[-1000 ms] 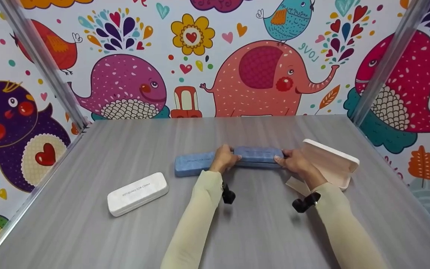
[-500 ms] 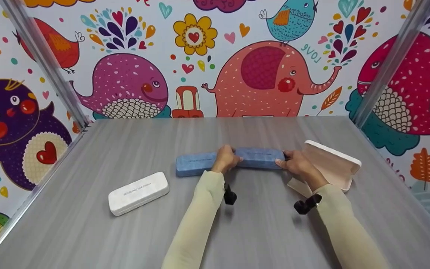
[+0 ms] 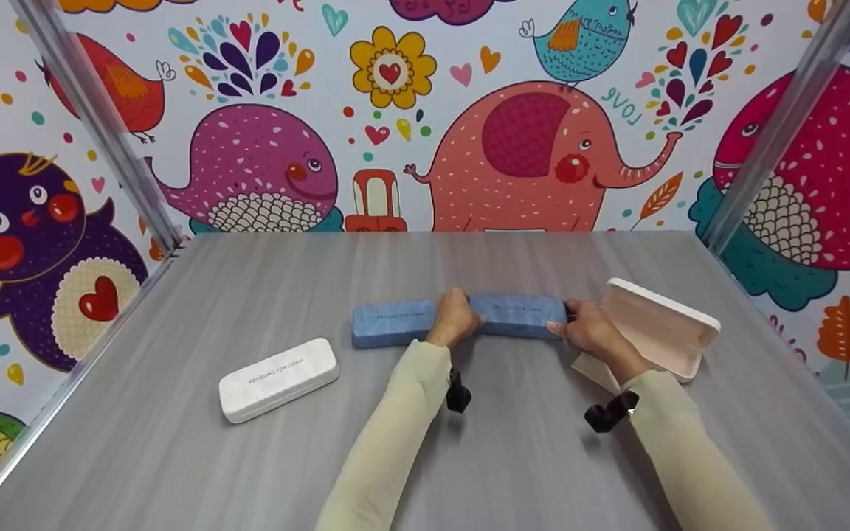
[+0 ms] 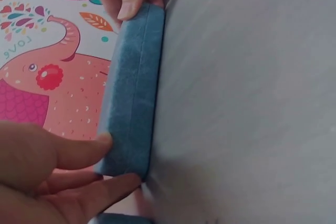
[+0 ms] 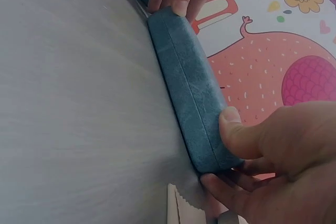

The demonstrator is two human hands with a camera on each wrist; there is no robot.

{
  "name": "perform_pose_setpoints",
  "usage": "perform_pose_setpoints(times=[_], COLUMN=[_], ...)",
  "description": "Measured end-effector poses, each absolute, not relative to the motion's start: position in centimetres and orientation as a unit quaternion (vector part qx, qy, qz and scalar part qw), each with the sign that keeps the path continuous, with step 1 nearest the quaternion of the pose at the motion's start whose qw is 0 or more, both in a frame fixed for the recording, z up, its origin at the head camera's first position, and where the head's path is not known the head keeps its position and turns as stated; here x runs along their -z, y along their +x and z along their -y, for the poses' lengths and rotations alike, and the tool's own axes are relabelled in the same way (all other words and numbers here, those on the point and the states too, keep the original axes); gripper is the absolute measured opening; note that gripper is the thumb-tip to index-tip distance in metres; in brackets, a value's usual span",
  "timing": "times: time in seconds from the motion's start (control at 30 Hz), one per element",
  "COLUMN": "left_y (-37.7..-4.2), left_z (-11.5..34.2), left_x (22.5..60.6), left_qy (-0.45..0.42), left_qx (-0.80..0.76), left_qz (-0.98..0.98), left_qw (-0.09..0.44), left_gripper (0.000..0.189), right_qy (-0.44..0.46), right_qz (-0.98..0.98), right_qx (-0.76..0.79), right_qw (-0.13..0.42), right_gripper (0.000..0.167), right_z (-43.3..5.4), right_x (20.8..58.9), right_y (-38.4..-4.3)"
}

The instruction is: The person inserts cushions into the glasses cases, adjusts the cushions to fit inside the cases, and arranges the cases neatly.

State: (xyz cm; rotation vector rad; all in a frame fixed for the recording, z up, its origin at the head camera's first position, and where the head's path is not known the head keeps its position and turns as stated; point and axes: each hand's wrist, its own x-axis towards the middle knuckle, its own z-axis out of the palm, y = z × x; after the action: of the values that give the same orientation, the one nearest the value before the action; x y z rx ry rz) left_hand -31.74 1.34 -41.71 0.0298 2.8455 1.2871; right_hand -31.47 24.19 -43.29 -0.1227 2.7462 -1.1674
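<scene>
A blue glasses case (image 3: 518, 316) with small print on its lid lies closed on the table. My left hand (image 3: 456, 318) grips its left end, thumb on the lid edge and fingers round the end. At the other end my right hand (image 3: 595, 328) holds it the same way, its thumb near the front corner. Both wrist views show the thin lid seam running along the front of the case (image 4: 134, 87), with no gap. Just left of my left hand lies a second blue glasses case (image 3: 392, 323), closed and partly hidden by that hand.
At the left a closed white glasses case (image 3: 279, 380) lies at a slant. An open glasses case (image 3: 650, 324), pale pink inside, stands beyond my right hand. A pale cloth (image 3: 595, 371) with a zigzag edge lies partly under my right wrist. Patterned walls border the grey table (image 3: 513, 457).
The lid of the blue glasses case between my hands has come down; the dark gap along its front is gone. Both hands stay at its ends. The view has shifted slightly.
</scene>
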Motion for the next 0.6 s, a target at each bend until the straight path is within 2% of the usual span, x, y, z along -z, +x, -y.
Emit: perform_pose_setpoints(times=[0.1,0.33,0.6], left_y=[-31.6,-31.7,-30.6], left_z=[-1.5,-1.8,-2.2], left_x=[41.9,42.2,41.5], left_qy=[0.017,0.028,0.029], left_qx=[-0.416,-0.38,-0.378], left_qz=[-0.909,-0.924,-0.924], left_qw=[0.006,-0.029,-0.038], left_gripper=[0.037,0.021,0.033], right_qy=[-0.039,-0.029,0.006], right_qz=[-0.917,-0.908,-0.897], right_qx=[0.389,0.413,0.435], right_qw=[0.074,0.064,0.076], right_gripper=[0.064,0.065,0.066], right_z=[-24.2,-24.2,-23.9], right_x=[43.3,43.3,42.4], right_y=[-31.4,-31.2,-30.5])
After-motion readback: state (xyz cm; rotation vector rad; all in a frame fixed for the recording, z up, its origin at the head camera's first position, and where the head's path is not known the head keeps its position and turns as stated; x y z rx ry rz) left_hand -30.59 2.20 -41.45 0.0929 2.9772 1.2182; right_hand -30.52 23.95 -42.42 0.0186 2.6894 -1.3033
